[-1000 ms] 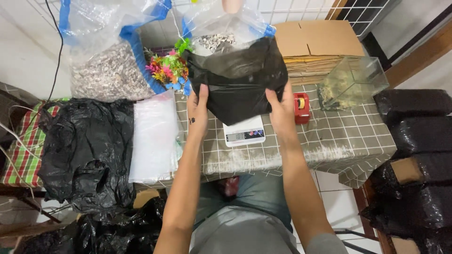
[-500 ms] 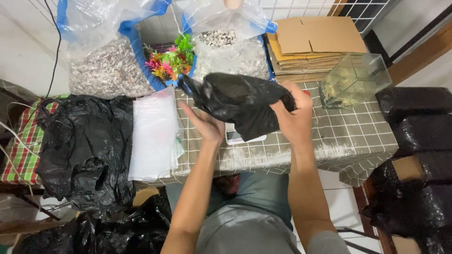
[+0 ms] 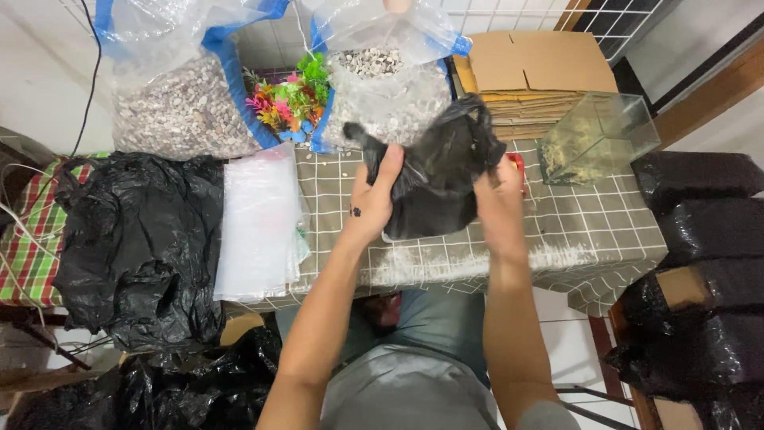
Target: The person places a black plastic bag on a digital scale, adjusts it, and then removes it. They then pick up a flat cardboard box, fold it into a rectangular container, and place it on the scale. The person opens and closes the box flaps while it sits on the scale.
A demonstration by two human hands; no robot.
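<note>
While our left hand [image 3: 372, 203] clamps its fingers over one side of a crumpled black plastic bag [image 3: 434, 179], our right hand [image 3: 497, 203] grips the opposite side, both closed on the film and holding it bunched just above the table [image 3: 589, 231]. Its glossy, wrinkled plastic hides most of what lies beneath it (only a pale edge shows under the bag). Bare checked cloth, grey-green with white lines, stretches between the bag and the near table edge, and more lies open to the right. Beyond our right hand, a clear glass tank [image 3: 598, 137] stands tilted near flattened brown cardboard [image 3: 533, 72]. Behind the bag, two clear sacks of pale gravel [image 3: 179, 111] flank bright plastic plants [image 3: 288, 102]. Left of our hands, a smooth stack of translucent bags [image 3: 259, 223] lies beside heaped black plastic [image 3: 131, 239].
</note>
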